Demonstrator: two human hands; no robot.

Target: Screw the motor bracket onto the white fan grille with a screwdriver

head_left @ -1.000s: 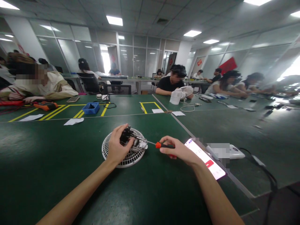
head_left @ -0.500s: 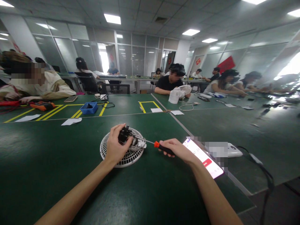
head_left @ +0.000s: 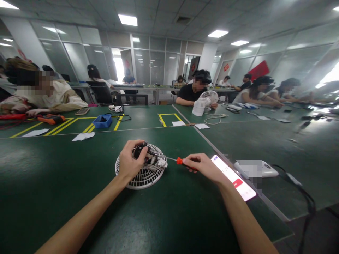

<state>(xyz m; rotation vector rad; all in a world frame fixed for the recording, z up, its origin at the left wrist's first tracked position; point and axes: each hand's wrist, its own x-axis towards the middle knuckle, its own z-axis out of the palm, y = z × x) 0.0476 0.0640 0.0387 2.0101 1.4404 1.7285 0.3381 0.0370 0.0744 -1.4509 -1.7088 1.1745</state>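
Note:
A round white fan grille (head_left: 145,179) lies flat on the green table in front of me. On top of it sits a dark fan motor (head_left: 139,151) with wires and white plastic parts (head_left: 161,163) at its right side. My left hand (head_left: 131,158) is closed around the motor, thumb on the near side and fingers over the top. My right hand (head_left: 201,165) grips a screwdriver (head_left: 179,161) by its red and black handle. Its metal shaft points left into the motor; the tip is hidden among the parts.
A lit phone (head_left: 233,178) lies beside my right forearm, with a white device (head_left: 268,169) and cable beyond it. Further off are a blue bin (head_left: 102,121), paper slips (head_left: 83,136), an orange-black tool (head_left: 51,119) and a co-worker (head_left: 193,90) holding a white fan (head_left: 200,106).
My left hand's thumb has shifted up on the motor. The fingers of my right hand have turned on the screwdriver handle. The view has moved slightly.

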